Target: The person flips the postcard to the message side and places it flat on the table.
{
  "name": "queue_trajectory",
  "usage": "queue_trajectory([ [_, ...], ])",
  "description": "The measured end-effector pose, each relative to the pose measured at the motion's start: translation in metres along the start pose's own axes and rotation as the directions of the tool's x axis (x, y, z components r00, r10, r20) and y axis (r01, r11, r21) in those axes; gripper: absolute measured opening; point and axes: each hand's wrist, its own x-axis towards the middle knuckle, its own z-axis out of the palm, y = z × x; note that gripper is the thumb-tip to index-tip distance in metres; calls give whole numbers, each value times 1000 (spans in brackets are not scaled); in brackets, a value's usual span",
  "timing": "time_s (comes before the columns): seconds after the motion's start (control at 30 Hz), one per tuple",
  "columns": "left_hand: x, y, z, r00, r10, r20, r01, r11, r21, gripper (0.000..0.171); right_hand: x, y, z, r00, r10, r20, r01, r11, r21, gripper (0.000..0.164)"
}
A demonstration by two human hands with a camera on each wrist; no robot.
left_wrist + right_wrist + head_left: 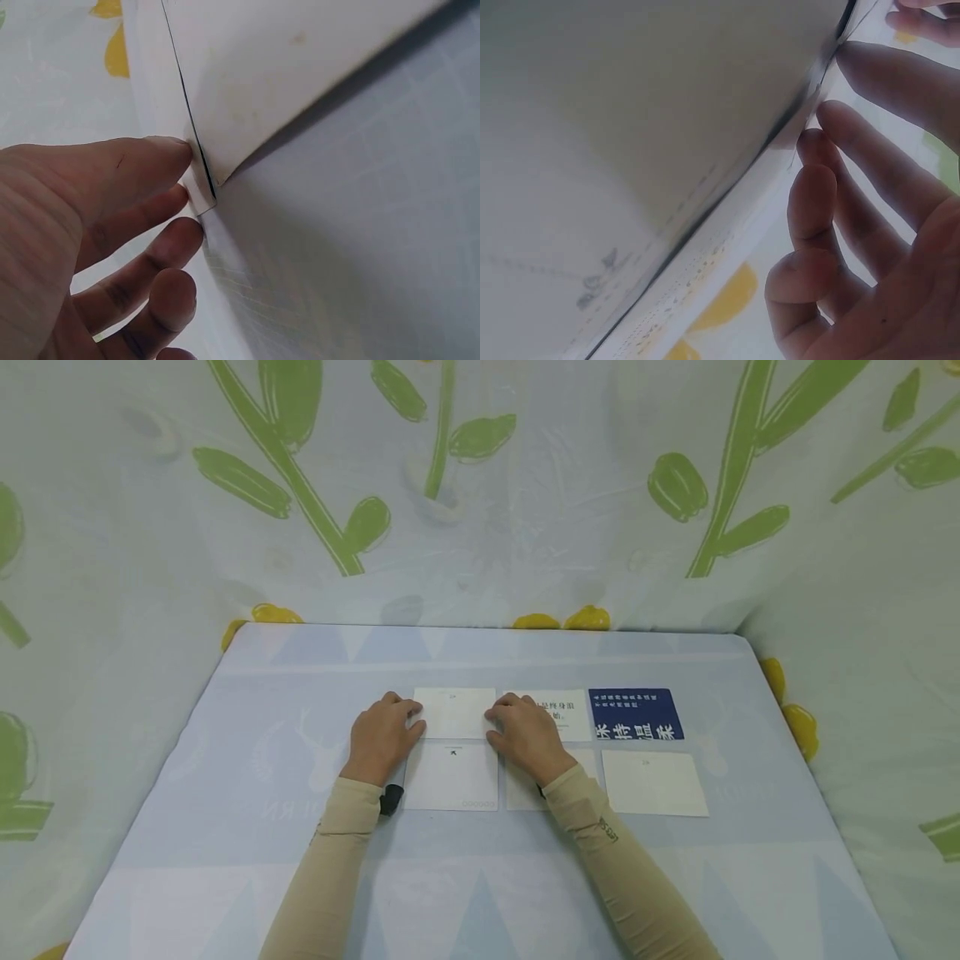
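A white card [453,712] with a small faint mark lies at the left end of the far row on the table. My left hand [380,737] touches its left end with thumb and index finger; in the left wrist view the thumb is against the card's edge and the other fingers are loosely bent. At the opposite end, my right hand [527,733] has thumb and index fingertips on the right edge. This hand partly covers a white card with dark characters [572,714]. Just nearer lies a white card with a small dark mark [450,777].
A dark blue card [636,714] with white characters ends the far row at right. Below it lies another white card [654,783]. The right wrist hides part of a card [523,789] in the near row. Patterned cloth [487,568] rises behind the pale blue table [262,727].
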Motion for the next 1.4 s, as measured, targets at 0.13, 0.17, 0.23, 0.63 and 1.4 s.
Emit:
queue_trajectory([
  [0.13,0,0,1,1000,-3,6,3,1000,-6,29,-1,1,1,1000,-2,-8,2,1000,6,27],
  [0.17,-1,0,1,1000,-3,7,3,1000,-7,29,-1,1,1,1000,-3,-9,3,1000,5,27],
  [0.23,-1,0,2,1000,0,6,0,1000,-9,29,-1,1,1,1000,-9,-10,9,1000,3,27],
  [0.63,-3,-3,0,999,-5,-46,3,999,-47,24,-6,2,-8,997,-17,-74,21,998,51,32],
  [1.4,-5,11,-2,1000,7,-8,-8,995,-95,33,-20,18,-24,994,12,-104,1,993,120,40],
])
